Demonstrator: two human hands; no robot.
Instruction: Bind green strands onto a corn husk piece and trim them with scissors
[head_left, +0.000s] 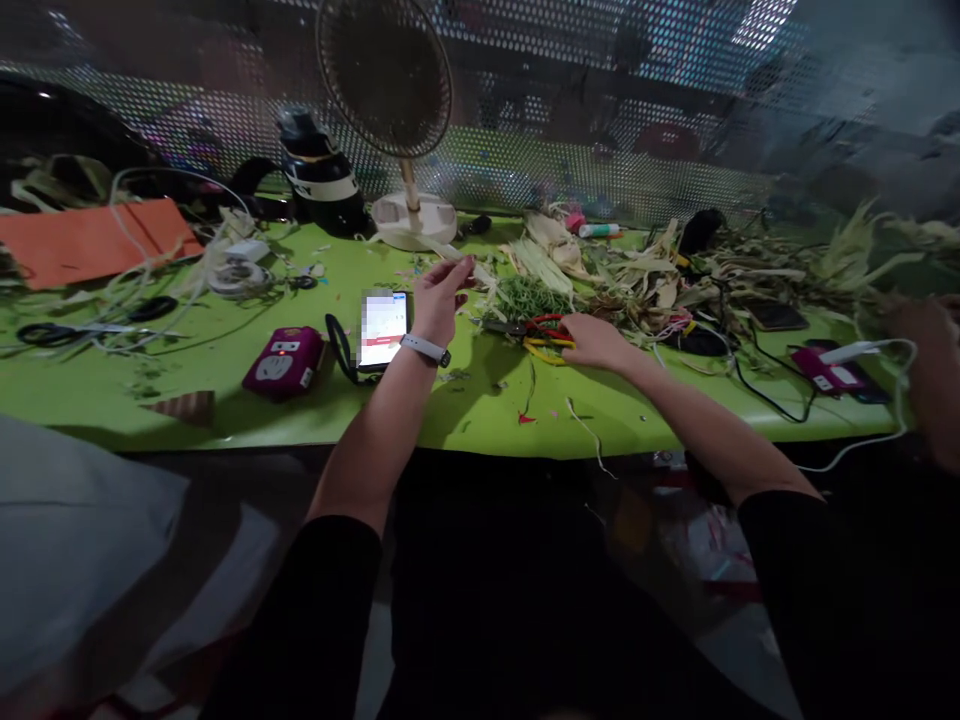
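My right hand (596,342) is closed on the handles of pruning shears (546,322), one red and one yellow. Their dark blades point left, beside a heap of cut green stems (531,300). My left hand (439,300), with a pale-banded watch at the wrist, is raised just left of that heap. Its fingers are drawn together; anything small between them is too blurred to make out. Pale dried husks (551,250) lie beyond both hands. A lit phone (382,330) rests on the green table (480,425) next to my left wrist.
A fan (411,215) and a dark bottle (322,185) stand at the back. Purple power blocks (283,362) sit left and right, with cables trailing. Black scissors (56,333) and orange card (97,240) lie left. Another person's arm (926,370) reaches in at right.
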